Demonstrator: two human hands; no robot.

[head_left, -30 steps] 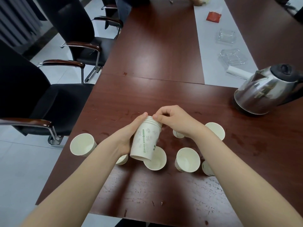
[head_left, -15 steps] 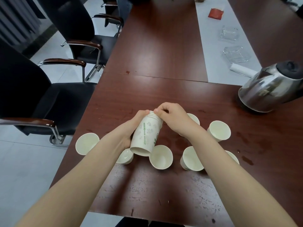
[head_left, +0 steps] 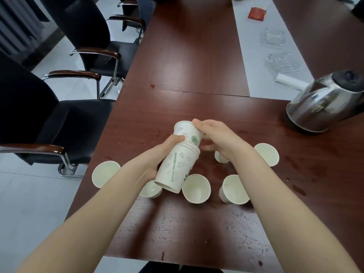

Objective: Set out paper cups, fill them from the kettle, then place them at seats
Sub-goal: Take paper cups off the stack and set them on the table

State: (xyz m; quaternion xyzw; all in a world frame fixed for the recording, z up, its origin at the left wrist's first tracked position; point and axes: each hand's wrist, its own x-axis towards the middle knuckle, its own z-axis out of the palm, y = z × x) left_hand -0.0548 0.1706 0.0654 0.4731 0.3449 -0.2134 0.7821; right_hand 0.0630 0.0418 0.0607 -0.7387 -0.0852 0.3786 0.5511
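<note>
Head view shows the left hand (head_left: 157, 155) wrapped round a tilted stack of paper cups (head_left: 177, 168) held above the dark wooden table (head_left: 177, 75), while the right hand (head_left: 218, 138) grips the innermost cup (head_left: 185, 132), which sticks partly out of the stack's far end. Six single paper cups (head_left: 196, 188) stand mouth-up on the table beneath and around the hands. A steel kettle (head_left: 323, 103) sits well apart at the right, near the table's grey centre strip (head_left: 242, 56).
</note>
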